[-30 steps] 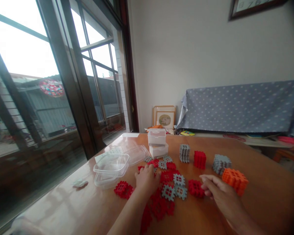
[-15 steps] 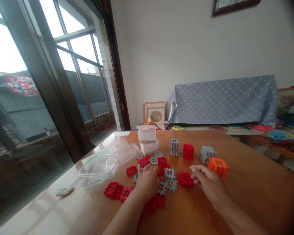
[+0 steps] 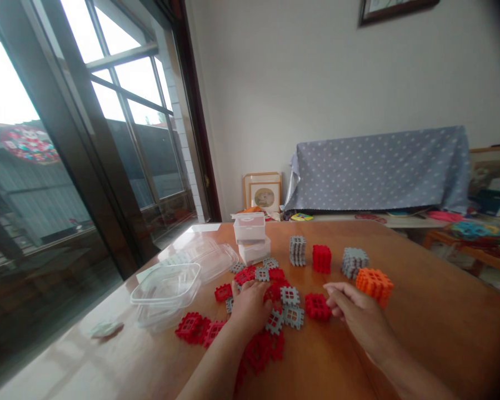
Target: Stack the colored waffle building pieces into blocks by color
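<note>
Okay, from where I'm standing: left hand point(image 3: 252, 308) palm-down over loose red and gray pieces point(image 3: 290, 296), grip hidden, can't tell; right hand point(image 3: 355, 309) curled, hold unclear, red stack point(image 3: 315, 307) at its 9 o'clock.

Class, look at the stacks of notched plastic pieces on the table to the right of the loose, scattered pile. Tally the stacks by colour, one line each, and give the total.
Grey stacks: 2
Red stacks: 2
Orange stack: 1
Total: 5
</note>
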A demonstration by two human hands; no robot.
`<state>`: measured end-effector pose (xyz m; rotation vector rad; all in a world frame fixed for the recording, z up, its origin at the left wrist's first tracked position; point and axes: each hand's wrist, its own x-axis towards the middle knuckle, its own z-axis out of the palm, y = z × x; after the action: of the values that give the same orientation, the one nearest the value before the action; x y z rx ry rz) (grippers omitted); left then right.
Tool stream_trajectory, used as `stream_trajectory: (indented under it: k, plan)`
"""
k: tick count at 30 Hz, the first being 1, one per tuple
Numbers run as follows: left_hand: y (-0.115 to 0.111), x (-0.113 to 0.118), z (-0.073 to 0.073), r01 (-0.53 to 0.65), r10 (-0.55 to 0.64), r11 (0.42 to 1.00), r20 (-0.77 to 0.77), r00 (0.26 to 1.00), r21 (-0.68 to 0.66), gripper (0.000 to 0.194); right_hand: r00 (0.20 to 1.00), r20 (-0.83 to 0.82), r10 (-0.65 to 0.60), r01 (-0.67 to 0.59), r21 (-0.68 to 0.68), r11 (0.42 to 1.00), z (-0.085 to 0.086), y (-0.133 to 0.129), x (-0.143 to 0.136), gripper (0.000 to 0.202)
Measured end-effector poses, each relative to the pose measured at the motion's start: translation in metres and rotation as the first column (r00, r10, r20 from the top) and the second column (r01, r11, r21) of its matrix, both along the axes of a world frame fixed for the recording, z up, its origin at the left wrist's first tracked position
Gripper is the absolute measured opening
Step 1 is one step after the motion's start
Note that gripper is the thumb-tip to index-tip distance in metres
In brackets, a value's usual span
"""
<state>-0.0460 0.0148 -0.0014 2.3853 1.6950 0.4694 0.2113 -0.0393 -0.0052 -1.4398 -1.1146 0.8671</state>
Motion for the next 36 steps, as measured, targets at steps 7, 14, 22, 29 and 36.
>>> stream_trajectory:
  k: [7, 14, 22, 29, 36]
  plan:
    - [0.009, 0.001, -0.005, -0.09, 0.09, 0.996, -0.021, 0.996, 0.003, 0.047, 1.0, 0.03, 0.011, -0.01, -0.013, 1.0, -0.002, 0.0, 0.0, 0.043]
    - [0.014, -0.001, -0.006, -0.063, 0.055, 0.996, 0.107, 0.993, 0.066, 0.049, 0.999, 0.033, 0.037, -0.036, -0.03, 0.999, -0.004, 0.0, 0.001, 0.044]
    - [0.019, -0.004, -0.01, -0.014, -0.017, 0.997, 0.417, 0.909, 0.071, 0.055, 0.998, 0.046, 0.039, -0.039, 0.007, 0.999, -0.003, -0.002, -0.001, 0.045]
    - [0.018, -0.006, 0.004, 0.038, 0.065, 0.994, 0.842, 0.536, -0.102, 0.035, 0.991, 0.11, 0.079, -0.083, 0.029, 0.996, -0.004, -0.004, -0.002, 0.046]
    - [-0.019, 0.002, 0.038, 0.479, 0.26, 0.825, 0.953, 0.153, -0.302, 0.028, 0.862, 0.507, 0.009, -0.22, 0.359, 0.907, 0.004, -0.014, -0.013, 0.059]
